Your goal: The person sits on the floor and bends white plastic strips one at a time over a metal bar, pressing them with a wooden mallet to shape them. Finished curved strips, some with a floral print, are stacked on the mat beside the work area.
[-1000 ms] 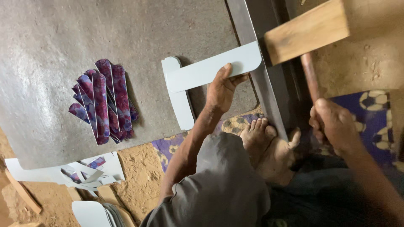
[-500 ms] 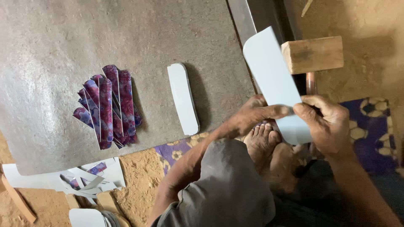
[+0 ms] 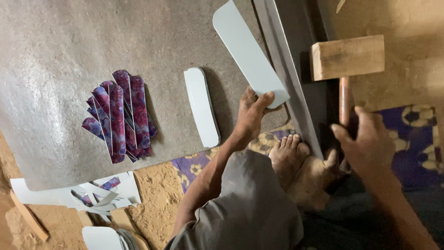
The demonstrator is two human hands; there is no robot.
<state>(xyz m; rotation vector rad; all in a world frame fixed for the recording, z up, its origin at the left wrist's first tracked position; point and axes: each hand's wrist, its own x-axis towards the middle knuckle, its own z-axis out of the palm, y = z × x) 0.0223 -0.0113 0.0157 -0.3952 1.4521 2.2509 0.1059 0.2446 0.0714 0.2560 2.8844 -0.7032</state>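
Pale grey sheet strip [image 3: 247, 51] is pinched at its lower rounded end by the left hand [image 3: 252, 115], long axis running from 5 o'clock up to 11. The right hand [image 3: 365, 143], at 3 o'clock, is clamped around the handle of a wooden mallet [image 3: 347, 58]. One finished strip [image 3: 201, 106] lies on the grey mat [image 3: 69, 55] beside patterned pieces [image 3: 120, 115]; shaping seems partway done.

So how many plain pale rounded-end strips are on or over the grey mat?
2: one pale rounded strip lying flat mid-mat, another held by the left hand. More may lie stacked beneath.
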